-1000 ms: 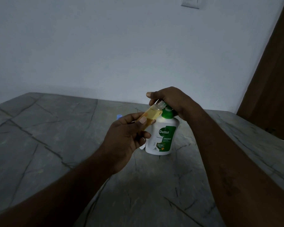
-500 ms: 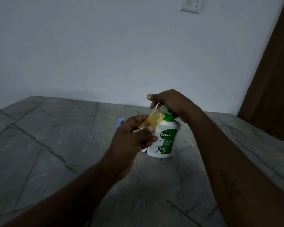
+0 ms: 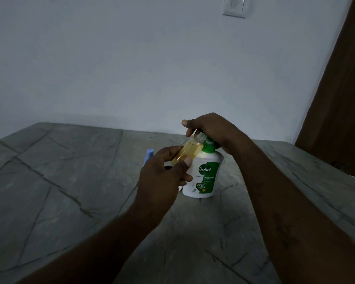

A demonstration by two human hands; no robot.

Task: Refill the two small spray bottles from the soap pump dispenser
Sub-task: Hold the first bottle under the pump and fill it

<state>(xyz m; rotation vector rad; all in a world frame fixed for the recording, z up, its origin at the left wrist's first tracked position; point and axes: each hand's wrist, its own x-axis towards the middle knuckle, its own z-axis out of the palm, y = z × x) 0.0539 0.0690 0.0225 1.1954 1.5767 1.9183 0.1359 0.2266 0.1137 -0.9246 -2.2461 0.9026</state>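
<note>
A white Dettol soap pump dispenser [image 3: 204, 177] with a green collar stands upright on the grey marbled table [image 3: 59, 191]. My left hand [image 3: 162, 177] grips a small clear spray bottle [image 3: 190, 149] holding yellow liquid, tilted with its open neck up under the pump nozzle. My right hand [image 3: 211, 130] lies curled over the pump head and hides it. A second small bottle with a blue cap [image 3: 149, 153] stands behind my left hand, mostly hidden.
A white wall rises right behind the table's far edge, with a light switch plate [image 3: 235, 6] high up. A brown door [image 3: 340, 99] stands at the right. The table's right edge runs diagonally past my right forearm.
The view has tilted down a little, so hands and dispenser sit lower in the frame. More of the blue-capped bottle shows behind my left hand. Both hands keep their hold.
</note>
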